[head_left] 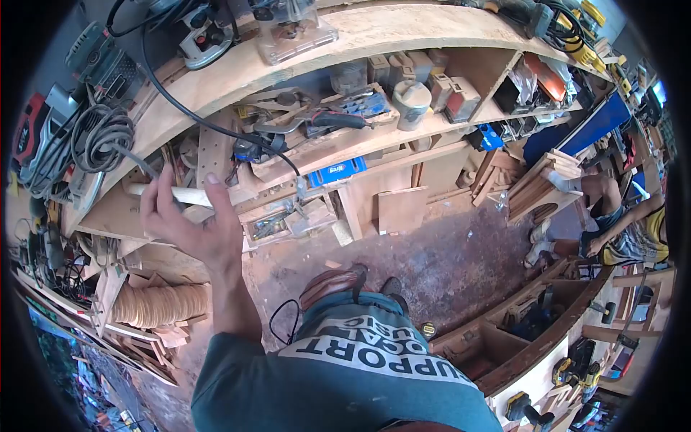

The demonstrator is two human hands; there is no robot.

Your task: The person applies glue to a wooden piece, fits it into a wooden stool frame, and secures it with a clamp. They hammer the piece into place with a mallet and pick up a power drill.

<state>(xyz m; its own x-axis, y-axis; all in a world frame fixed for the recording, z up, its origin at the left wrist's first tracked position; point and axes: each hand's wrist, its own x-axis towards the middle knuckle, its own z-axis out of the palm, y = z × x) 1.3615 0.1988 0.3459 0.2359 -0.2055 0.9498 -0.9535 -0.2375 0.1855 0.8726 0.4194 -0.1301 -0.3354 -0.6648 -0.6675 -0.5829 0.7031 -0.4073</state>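
Note:
My left hand (198,227) reaches up to the shelf under the bench at the left. Its thumb and fingers are spread, with a gap between them. A pale wooden handle (191,196) lies behind the fingers and shows through that gap; whether the fingers touch it, I cannot tell. Just above the hand, a coiled grey cord (104,138) rests at the bench edge. A black power cable (209,119) hangs across the bench front to the right of the hand. My right hand is out of view.
The curved wooden bench (403,29) carries power tools, including a router (201,39). Its shelf holds clamps, a white tub (412,104) and a blue Kreg box (337,171). Stacked wooden discs (162,306) stand lower left. Another person (630,230) sits at the right.

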